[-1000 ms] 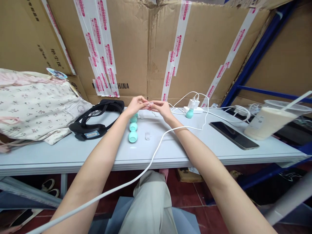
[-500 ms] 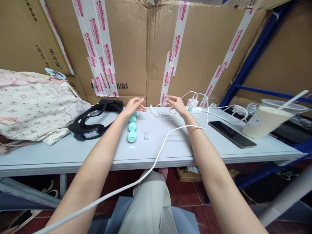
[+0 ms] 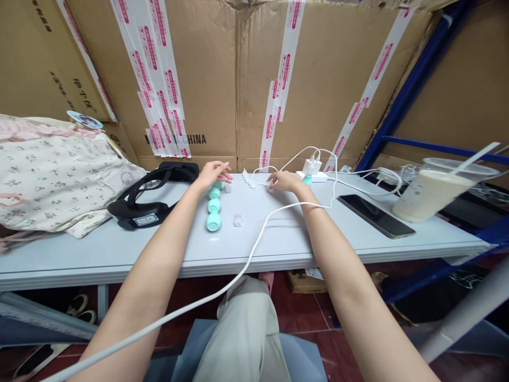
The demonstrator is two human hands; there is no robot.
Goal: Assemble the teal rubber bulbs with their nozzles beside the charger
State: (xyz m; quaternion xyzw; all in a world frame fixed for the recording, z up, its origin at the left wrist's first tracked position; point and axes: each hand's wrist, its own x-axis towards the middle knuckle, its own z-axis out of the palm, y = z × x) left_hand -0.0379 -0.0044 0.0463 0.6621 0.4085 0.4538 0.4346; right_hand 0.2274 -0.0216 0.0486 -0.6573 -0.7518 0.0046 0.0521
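My left hand (image 3: 214,174) is over the far end of a row of mint-green round bottles (image 3: 213,222), its fingers stretched out and apart, holding nothing. A small clear plastic piece (image 3: 228,188) lies by its fingertips, and another clear piece (image 3: 237,219) sits nearer the front. My right hand (image 3: 285,181) is low over the table, its fingertips pinched on a small clear piece (image 3: 270,188) that they partly hide. Between the hands lies a line of small white pieces (image 3: 248,179). Another mint-green bottle (image 3: 307,180) shows just behind my right wrist.
A white cable (image 3: 256,249) hangs across the view and over my right forearm. A black headset (image 3: 153,199) and floral cloth bag (image 3: 59,175) are left. Right are a charger on a power strip (image 3: 316,176), a phone (image 3: 376,216) and a drink cup (image 3: 433,191). Cardboard boxes (image 3: 207,79) stand behind.
My right hand has come down to the tabletop with the small clear piece. My left hand stays above the green row with little change. The view has shifted slightly.
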